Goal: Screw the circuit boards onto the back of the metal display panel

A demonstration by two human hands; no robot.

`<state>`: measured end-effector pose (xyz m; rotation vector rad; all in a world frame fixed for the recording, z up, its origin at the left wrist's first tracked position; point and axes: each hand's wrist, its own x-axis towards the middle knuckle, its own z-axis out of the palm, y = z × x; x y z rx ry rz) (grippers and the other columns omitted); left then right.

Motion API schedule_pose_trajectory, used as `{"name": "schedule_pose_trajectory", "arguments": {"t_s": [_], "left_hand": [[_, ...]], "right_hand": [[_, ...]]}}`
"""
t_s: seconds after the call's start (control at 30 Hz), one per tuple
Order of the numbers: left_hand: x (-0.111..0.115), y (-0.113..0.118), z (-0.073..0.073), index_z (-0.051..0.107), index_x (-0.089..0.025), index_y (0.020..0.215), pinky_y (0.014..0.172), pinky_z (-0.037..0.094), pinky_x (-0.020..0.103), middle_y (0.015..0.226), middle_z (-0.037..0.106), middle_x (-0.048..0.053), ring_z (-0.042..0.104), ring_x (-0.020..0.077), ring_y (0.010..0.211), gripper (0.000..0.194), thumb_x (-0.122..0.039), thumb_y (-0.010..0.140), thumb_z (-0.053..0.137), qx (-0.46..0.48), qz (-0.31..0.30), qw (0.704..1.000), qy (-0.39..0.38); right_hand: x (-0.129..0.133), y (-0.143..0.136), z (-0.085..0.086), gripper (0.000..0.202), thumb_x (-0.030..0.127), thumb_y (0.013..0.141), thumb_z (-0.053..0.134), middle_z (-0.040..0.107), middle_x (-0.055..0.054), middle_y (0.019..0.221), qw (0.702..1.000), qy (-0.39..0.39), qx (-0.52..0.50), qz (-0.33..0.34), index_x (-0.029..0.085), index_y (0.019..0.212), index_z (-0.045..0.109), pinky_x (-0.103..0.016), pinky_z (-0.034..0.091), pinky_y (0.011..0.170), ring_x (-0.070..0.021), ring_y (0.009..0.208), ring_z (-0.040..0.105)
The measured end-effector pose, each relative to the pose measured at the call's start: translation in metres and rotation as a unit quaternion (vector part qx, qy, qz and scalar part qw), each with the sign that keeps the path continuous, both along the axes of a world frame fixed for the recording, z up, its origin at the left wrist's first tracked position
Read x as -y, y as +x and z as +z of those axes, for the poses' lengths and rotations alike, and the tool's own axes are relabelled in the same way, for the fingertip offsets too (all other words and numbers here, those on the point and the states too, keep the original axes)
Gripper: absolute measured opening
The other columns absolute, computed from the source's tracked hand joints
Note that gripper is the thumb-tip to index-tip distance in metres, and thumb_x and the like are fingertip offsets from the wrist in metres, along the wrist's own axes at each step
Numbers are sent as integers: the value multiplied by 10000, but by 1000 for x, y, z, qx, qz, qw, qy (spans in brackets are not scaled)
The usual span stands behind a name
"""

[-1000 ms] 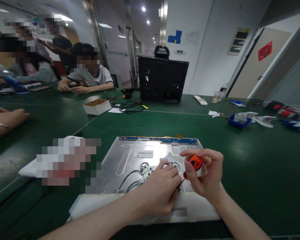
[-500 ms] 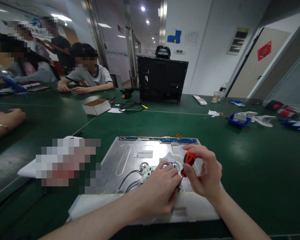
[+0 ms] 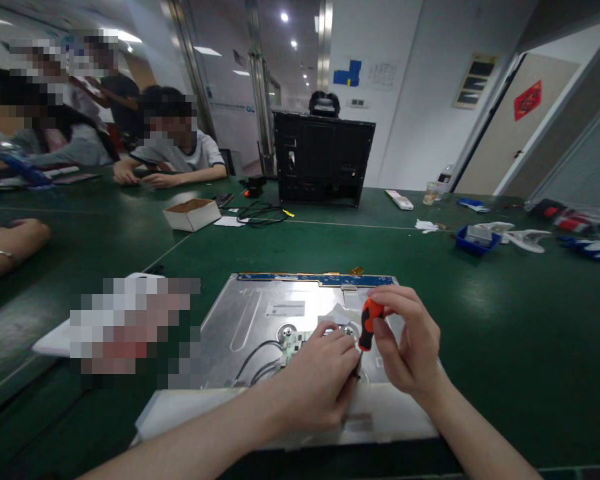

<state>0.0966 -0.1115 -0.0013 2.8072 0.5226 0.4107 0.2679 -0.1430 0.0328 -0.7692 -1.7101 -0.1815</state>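
Between the thumb and fingers of my right hand (image 3: 413, 340) is an orange and black screwdriver (image 3: 371, 323). It leans slightly, its thin shaft pointing down beside my left hand (image 3: 325, 373); the tip is hidden. My left hand lies across a green circuit board (image 3: 293, 343), covering much of it, with its fingers curled and their tips out of sight. Beneath both hands is a flat silver metal display panel (image 3: 240, 307), with a blue circuit strip (image 3: 290, 279) along its far edge. Dark cables (image 3: 253, 357) run from the board's left side.
A black monitor housing (image 3: 325, 160) stands across the green table (image 3: 505, 347). An open cardboard box (image 3: 193, 217) and black cable (image 3: 263, 215) lie at far left, a blue tray (image 3: 477, 241) at right. Another person's hand (image 3: 20, 239) rests at the left edge.
The screwdriver handle has turned a little in my right hand, and its shaft now shows more clearly. My right hand has shifted slightly left; my left hand stays nearly in place.
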Motion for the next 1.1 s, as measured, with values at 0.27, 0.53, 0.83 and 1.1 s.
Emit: {"name": "schedule_pose_trajectory", "arguments": {"t_s": [0.27,0.53,0.83,1.1], "left_hand": [[2,-1,-1,617,-189,1025,1040,366,495,1044,689,97,623,288,1005,174,-183,859,568,-1,4,1000,-7],[0,0,-1,611,-199,1051,1030,375,484,1029,689,88,630,281,992,200,-181,859,559,3,-2,1000,-8],[1,-1,0,604,-197,1004,1014,386,488,1026,687,92,624,282,980,158,-176,857,550,-2,2,1000,-5],[1,-1,0,612,-199,1026,1018,383,489,1023,684,86,624,280,989,180,-177,852,569,8,-1,1000,-9]], "right_hand": [[-3,-2,-11,435,156,855,663,666,-42,954,999,10,-33,-17,240,1249,500,-304,592,602,-170,747,678],[-1,1,-3,338,90,882,546,680,-89,1031,1000,12,4,-20,201,1201,563,-351,619,745,-210,949,687],[-1,1,-6,402,144,865,676,715,-89,1053,1000,21,3,-15,208,1242,549,-360,627,763,-219,959,713],[1,1,-6,381,99,877,592,712,-98,1103,1000,-10,-12,-2,187,1245,542,-308,592,703,-207,982,705]]}}
